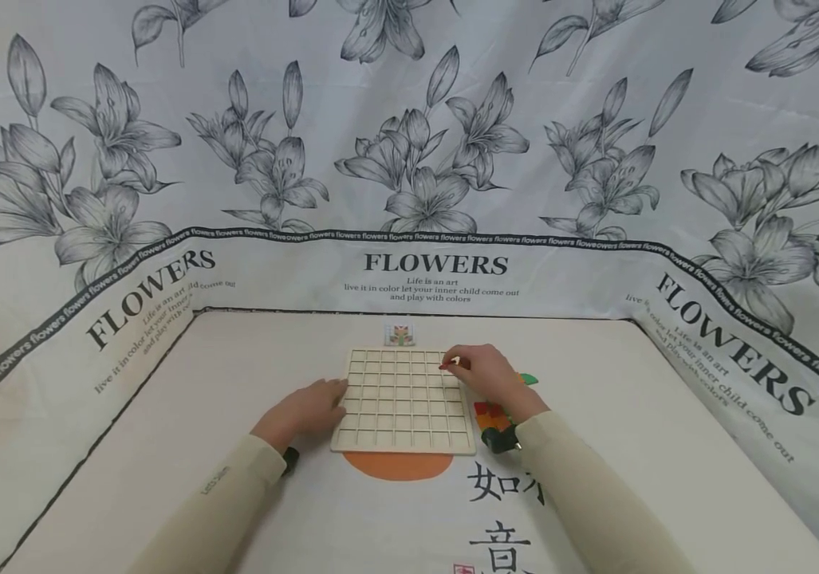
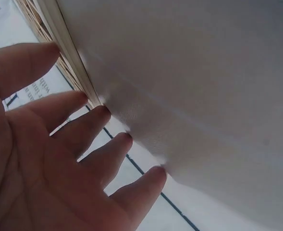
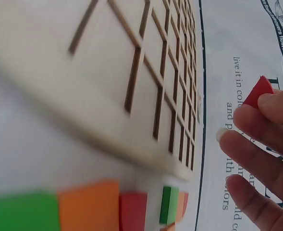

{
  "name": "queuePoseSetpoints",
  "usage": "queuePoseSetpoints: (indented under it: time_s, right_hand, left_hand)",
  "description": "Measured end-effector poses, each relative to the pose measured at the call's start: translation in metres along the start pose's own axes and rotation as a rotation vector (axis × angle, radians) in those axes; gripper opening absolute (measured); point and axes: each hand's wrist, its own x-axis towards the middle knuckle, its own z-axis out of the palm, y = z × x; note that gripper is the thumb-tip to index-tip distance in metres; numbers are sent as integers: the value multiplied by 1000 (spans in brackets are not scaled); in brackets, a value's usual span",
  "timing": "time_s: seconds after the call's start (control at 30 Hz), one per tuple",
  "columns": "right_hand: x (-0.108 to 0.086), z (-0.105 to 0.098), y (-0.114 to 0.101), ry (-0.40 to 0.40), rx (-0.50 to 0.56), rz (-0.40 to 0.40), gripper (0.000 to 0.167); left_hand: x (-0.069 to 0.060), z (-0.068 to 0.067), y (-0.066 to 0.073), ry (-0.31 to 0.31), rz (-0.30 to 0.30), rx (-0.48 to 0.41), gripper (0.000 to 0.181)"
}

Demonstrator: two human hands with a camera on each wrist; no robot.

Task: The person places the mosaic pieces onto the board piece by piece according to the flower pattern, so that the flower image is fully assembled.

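A pale wooden board [image 1: 405,402] with a grid of square cells lies on the table. My left hand [image 1: 309,409] rests at its left edge; in the left wrist view the fingers are spread and the tips touch the board's side [image 2: 79,67]. My right hand [image 1: 491,373] is over the board's upper right corner and pinches a small red tile [image 3: 260,92] between thumb and forefinger. Right of the board, partly hidden under the right forearm, lie coloured blocks: a green block [image 3: 21,211], an orange block [image 3: 89,204] and a red block [image 3: 133,210].
A small card with a flower pattern [image 1: 399,335] stands behind the board. An orange half-disc print [image 1: 398,466] and black characters [image 1: 498,482] mark the cloth in front. Flower-printed fabric [image 1: 423,159] walls the table at the back and sides.
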Motion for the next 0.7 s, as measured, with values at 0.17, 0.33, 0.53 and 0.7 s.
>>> queuePoseSetpoints:
  time_s: [0.17,0.33,0.53,0.7]
  right_hand:
    - [10,8,-10,-17,111,39,17]
    - [20,15,-16,-4,245,69,22]
    - [30,23,-21,62,327,97,14]
    - [38,26,-26,45,397,142,28]
  left_hand:
    - [0,-1,-3,-22,18,-7,56]
    - [0,-2,-3,-43,36,-7,56]
    - [-1,-2,-1,-51,24,-35,56]
    - [1,-2,-2,-49,12,-33,56]
